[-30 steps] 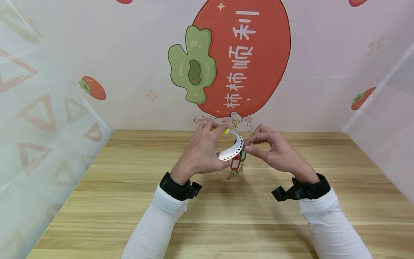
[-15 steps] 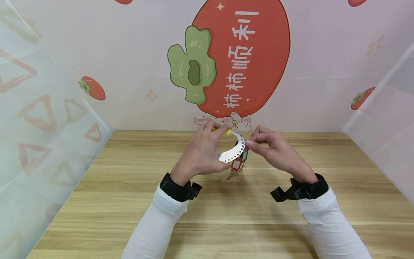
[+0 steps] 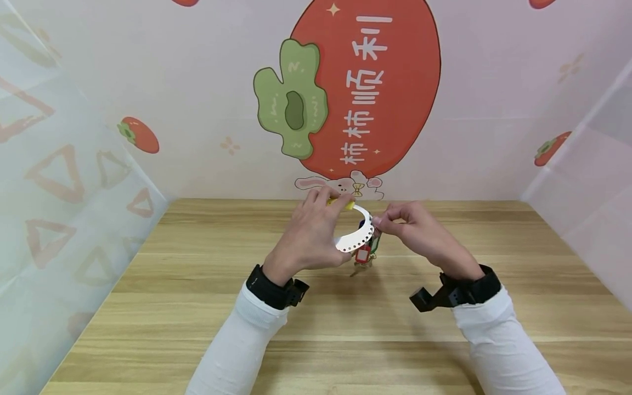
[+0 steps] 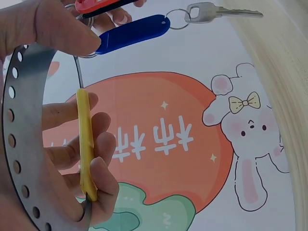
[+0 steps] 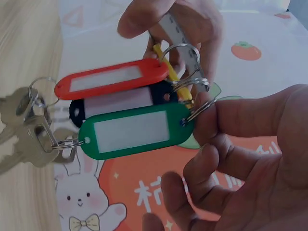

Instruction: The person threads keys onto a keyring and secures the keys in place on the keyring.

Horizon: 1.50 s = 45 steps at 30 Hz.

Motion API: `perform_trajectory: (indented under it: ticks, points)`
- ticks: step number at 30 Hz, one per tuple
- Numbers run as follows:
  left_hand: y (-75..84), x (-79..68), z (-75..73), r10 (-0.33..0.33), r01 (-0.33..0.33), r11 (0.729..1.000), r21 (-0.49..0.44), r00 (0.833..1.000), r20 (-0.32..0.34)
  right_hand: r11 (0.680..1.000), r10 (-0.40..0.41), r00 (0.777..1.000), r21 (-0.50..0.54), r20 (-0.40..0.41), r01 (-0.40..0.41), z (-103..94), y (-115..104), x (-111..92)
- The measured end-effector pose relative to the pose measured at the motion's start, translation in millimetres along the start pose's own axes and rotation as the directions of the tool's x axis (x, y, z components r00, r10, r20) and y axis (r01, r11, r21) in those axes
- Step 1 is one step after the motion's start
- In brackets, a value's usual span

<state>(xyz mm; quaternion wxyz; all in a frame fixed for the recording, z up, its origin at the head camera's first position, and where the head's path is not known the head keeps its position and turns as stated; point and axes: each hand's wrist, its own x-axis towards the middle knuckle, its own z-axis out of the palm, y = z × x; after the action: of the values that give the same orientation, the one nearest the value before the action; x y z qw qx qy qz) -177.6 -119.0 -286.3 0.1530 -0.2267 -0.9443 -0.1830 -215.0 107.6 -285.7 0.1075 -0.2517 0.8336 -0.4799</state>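
Observation:
My left hand (image 3: 313,236) grips a curved metal key hoop (image 3: 356,240) with a row of holes along its edge; the fingers wrap its yellow grip (image 4: 85,144). Red (image 5: 110,79), dark blue (image 4: 134,33) and green (image 5: 132,134) key tags hang by split rings at the hoop's right side. Each has a pale label window where its face shows. Metal keys (image 5: 29,139) dangle from the tags. Thumb and forefinger of my right hand (image 3: 419,233) pinch the green tag's split ring (image 5: 202,109) at the hoop's edge; whether that ring passes through a hole is hidden.
Both hands are above a wooden table (image 3: 316,340). A printed backdrop (image 3: 207,82) with a big red fruit and a rabbit stands behind it, and pale side panels (image 3: 74,181) flank the table.
The hoop has dipped slightly in my left hand, and the tags and keys have swung a little. My right hand has edged left, its fingers more bunched at the hoop's edge.

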Motion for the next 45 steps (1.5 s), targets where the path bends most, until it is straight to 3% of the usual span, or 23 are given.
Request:
perform_trajectory:
  ticks: [5, 11, 17, 21, 26, 31, 34, 39, 45]
  points:
    - [-1.4, -0.8, 0.0, -0.007, 0.007, 1.000, -0.010, 1.000, 0.003, 1.000, 0.005, 1.000, 0.029, 0.025, -0.006, -1.6, -0.6, 0.3]
    - [-4.8, -0.4, -1.8, -0.028, 0.028, 0.998, -0.059, 1.000, -0.009, 0.990, -0.139, 0.988, 0.008, 0.070, 0.138, -7.4, 5.2, 0.2]
    - [-6.5, 0.4, -4.5, -0.040, 0.039, 0.995, -0.089, 0.999, -0.011, 0.937, -0.344, 0.938, -0.043, 0.042, 0.345, -7.4, 12.2, 2.7]
    - [-6.3, 0.4, -5.6, -0.043, 0.042, 0.994, -0.101, 0.999, -0.007, 0.911, -0.405, 0.914, -0.079, 0.000, 0.404, -4.2, 13.0, 3.9]
    - [-5.3, -0.6, -5.9, -0.040, 0.038, 0.995, -0.090, 0.999, -0.017, 0.932, -0.354, 0.935, -0.089, -0.020, 0.351, -2.7, 10.9, 2.7]
    - [-3.1, -1.3, -5.0, -0.012, 0.011, 1.000, -0.019, 1.000, -0.028, 0.976, -0.211, 0.978, -0.056, -0.002, 0.210, -1.7, 5.7, 0.8]
    - [-2.6, -1.5, -4.6, -0.002, 0.002, 1.000, 0.012, 1.000, -0.024, 0.992, -0.123, 0.992, -0.008, 0.012, 0.123, -1.9, 3.4, -0.4]
    - [-2.7, -1.4, -4.3, 0.012, -0.012, 0.999, 0.032, 1.000, -0.014, 0.998, -0.050, 0.998, 0.030, 0.037, 0.049, -3.7, 1.9, -1.8]
    - [-3.4, -1.2, -4.8, 0.028, -0.028, 0.999, 0.025, 1.000, 0.006, 0.999, -0.029, 0.999, 0.033, 0.017, 0.029, -7.3, 0.3, -2.6]
